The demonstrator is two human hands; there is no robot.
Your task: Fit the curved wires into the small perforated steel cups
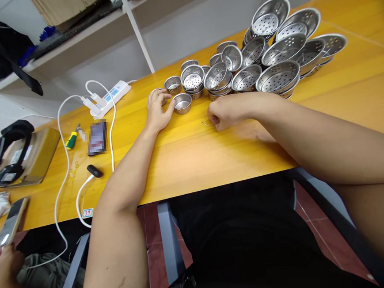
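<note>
My left hand (158, 109) rests on the yellow wooden table (186, 157), its fingers curled around a small perforated steel cup (182, 103) and touching its rim. My right hand (221, 113) lies on the table to the right, closed in a loose fist, pinching a thin wire piece (206, 124) that sticks out to its left. Behind both hands stands a heap of small steel cups (192, 78) and larger perforated steel bowls (278, 76), several stacked or tilted.
A white power strip (110, 97) with white cables lies at the back left. A phone (97, 137), a green-handled screwdriver (72, 138) and a black-handled device (11, 151) sit at the left. Another person's hand holds a phone (10, 222) at the lower left. White shelving stands behind the table.
</note>
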